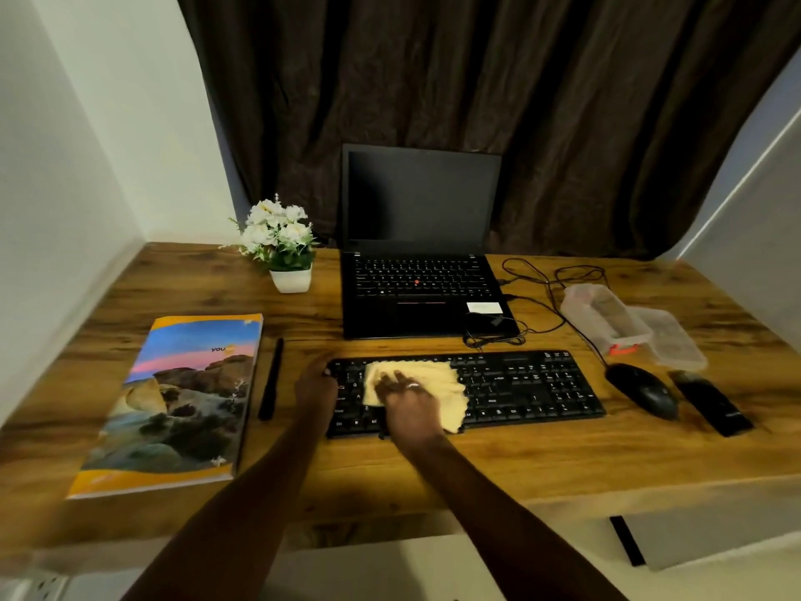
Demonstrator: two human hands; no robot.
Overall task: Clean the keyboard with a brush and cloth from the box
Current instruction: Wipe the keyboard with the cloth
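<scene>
On the wooden desk (520,461), the right hand (409,405) is pressing a soft yellow cloth (437,383) flat on the black keyboard (520,390). The left hand (314,388) is gripping its edge. Wiping is underway; the right-side keys probably come next.

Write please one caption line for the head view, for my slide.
Right hand wipes the black keyboard with a yellow cloth; left hand steadies its left end.

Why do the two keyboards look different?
The laptop keyboard has a red dot in the middle; the desk keyboard has none. The desk keyboard is wider, and a yellow cloth lies on it under the right hand, while the laptop keyboard is bare. Both are black.
</scene>
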